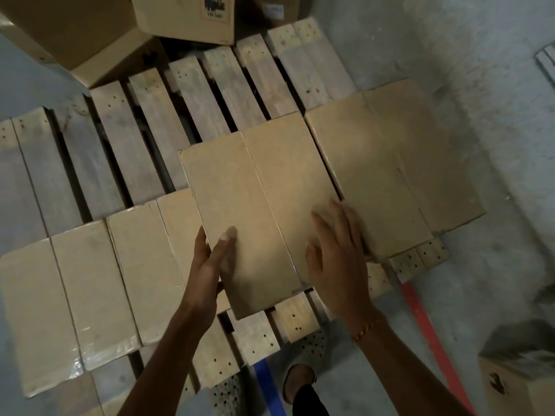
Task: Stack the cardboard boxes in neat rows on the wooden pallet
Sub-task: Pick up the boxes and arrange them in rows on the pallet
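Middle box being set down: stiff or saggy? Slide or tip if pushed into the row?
Probably stiff: the middle box shows a flat top under the right hand. Likely fairly light, since the left hand grips just one edge. Broad footprint, so unlikely to tip; on the rough wooden pallet it should drag, not slip.

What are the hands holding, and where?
The middle plain brown cardboard box: left hand grips its near left edge, right hand lies on its top right.

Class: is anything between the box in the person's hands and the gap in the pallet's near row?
No loose object shows. The held box overlaps the left neighbour box, whose edge may block it reaching the pallet.
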### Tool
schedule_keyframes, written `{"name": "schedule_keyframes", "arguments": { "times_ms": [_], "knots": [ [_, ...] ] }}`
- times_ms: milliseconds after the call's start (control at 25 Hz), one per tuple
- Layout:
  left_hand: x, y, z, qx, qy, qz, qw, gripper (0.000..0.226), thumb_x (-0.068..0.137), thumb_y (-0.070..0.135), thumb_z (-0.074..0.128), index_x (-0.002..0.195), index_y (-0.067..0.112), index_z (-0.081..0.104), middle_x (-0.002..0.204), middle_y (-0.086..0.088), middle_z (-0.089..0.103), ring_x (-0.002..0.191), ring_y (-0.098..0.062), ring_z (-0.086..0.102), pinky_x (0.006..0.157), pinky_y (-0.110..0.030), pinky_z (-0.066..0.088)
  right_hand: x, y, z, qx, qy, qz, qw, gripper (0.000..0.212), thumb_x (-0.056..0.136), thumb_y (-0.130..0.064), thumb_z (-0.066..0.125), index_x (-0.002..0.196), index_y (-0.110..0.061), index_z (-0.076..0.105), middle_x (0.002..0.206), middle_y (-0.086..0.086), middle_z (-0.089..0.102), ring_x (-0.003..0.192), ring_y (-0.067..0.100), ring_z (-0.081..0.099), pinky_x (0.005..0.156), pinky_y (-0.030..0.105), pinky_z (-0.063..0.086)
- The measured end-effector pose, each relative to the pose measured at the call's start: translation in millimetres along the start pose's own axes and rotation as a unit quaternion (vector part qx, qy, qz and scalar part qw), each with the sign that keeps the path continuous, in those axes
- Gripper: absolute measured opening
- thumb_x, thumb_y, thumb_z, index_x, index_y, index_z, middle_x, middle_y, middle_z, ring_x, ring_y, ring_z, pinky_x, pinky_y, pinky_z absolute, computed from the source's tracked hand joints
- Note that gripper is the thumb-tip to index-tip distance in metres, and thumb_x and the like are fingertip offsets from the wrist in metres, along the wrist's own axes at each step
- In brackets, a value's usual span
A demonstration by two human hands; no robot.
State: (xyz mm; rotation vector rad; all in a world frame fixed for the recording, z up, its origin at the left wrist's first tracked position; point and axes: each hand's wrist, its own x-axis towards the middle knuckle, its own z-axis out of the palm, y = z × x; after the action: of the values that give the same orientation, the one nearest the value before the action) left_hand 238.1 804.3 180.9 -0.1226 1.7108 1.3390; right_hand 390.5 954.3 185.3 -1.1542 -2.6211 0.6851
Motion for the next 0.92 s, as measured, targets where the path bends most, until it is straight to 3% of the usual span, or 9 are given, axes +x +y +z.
{"name": "schedule_keyframes", "arguments": {
  "times_ms": [40,120,240,320,360,520,640,800,920],
  "knots": [
    [3,1,2,-0.012,0.001,-0.024,1.0,0.078,0.09,0.055,0.052,0.158,0.039,0.017,0.158,0.006,0.035,0.138,-0.023,0.041,0.111,-0.052,0.038,-17,0,-3,0.042,0.021,0.025,0.999,0.043,0.093,-0.012,0.066,0.136,-0.012,0.059,0.152,0.008,0.044,0.145,0.021,0.033,0.113,0.044,0.043],
    [8,2,6,-0.02,0.005,-0.048,0.999,0.089,0.083,0.062,0.055,0.159,0.035,0.015,0.156,0.003,0.037,0.137,-0.027,0.042,0.113,-0.054,0.037,-55,3,-11,0.162,0.077,0.185,0.966,0.036,0.091,-0.018,0.072,0.125,-0.018,0.061,0.134,0.003,0.053,0.129,0.016,0.047,0.098,0.043,0.055],
    [5,4,11,0.01,0.009,-0.022,1.0,0.073,0.089,0.049,0.061,0.152,0.033,0.028,0.142,0.004,0.051,0.123,-0.023,0.055,0.101,-0.05,0.046,-75,10,-18,0.362,0.084,0.479,0.795,0.066,0.083,-0.039,0.077,0.139,-0.024,0.045,0.14,0.003,0.047,0.126,0.023,0.054,0.096,0.048,0.058],
    [3,4,11,0.019,0.003,-0.004,1.0,0.064,0.093,0.043,0.061,0.149,0.034,0.033,0.136,0.004,0.056,0.119,-0.021,0.058,0.098,-0.05,0.05,-63,18,-21,0.475,0.053,0.507,0.717,0.087,0.083,-0.041,0.076,0.153,-0.04,0.025,0.153,0.0,0.037,0.13,0.025,0.055,0.092,0.05,0.059],
    [3,3,9,0.023,0.0,-0.004,1.0,0.062,0.094,0.043,0.061,0.149,0.035,0.034,0.136,0.004,0.057,0.118,-0.021,0.059,0.097,-0.05,0.051,-53,19,-23,0.517,0.049,0.488,0.702,0.089,0.086,-0.038,0.075,0.154,-0.046,0.019,0.152,-0.001,0.038,0.127,0.024,0.058,0.089,0.049,0.061],
    [3,4,10,0.037,-0.007,-0.004,0.999,0.06,0.096,0.043,0.061,0.149,0.039,0.033,0.134,0.008,0.058,0.118,-0.017,0.059,0.092,-0.049,0.053,-31,29,-17,0.542,0.073,0.424,0.722,0.078,0.094,-0.017,0.071,0.152,-0.042,0.026,0.145,0.004,0.05,0.127,0.025,0.059,0.089,0.052,0.06],
    [2,0,11,0.044,-0.005,-0.001,0.999,0.061,0.096,0.041,0.06,0.15,0.039,0.031,0.132,0.01,0.058,0.116,-0.014,0.058,0.089,-0.047,0.053,-31,34,-11,0.532,0.074,0.424,0.729,0.074,0.095,-0.016,0.069,0.153,-0.037,0.028,0.144,0.008,0.053,0.127,0.027,0.06,0.091,0.055,0.058],
    [3,0,10,0.059,-0.009,-0.01,0.998,0.062,0.096,0.041,0.06,0.15,0.037,0.032,0.132,0.01,0.057,0.116,-0.012,0.056,0.098,-0.056,0.05,-32,36,-5,0.506,0.075,0.432,0.743,0.078,0.095,-0.018,0.069,0.155,-0.034,0.023,0.146,0.008,0.051,0.126,0.023,0.059,0.09,0.052,0.06],
    [-3,5,15,0.126,0.043,0.044,0.99,0.073,0.091,0.043,0.067,0.153,0.031,0.03,0.14,0.005,0.053,0.122,-0.015,0.054,0.106,-0.054,0.046,-33,37,-4,0.505,0.068,0.443,0.738,0.086,0.092,-0.022,0.073,0.158,-0.035,0.018,0.151,0.009,0.047,0.131,0.025,0.055,0.093,0.05,0.059]
  ]
}}
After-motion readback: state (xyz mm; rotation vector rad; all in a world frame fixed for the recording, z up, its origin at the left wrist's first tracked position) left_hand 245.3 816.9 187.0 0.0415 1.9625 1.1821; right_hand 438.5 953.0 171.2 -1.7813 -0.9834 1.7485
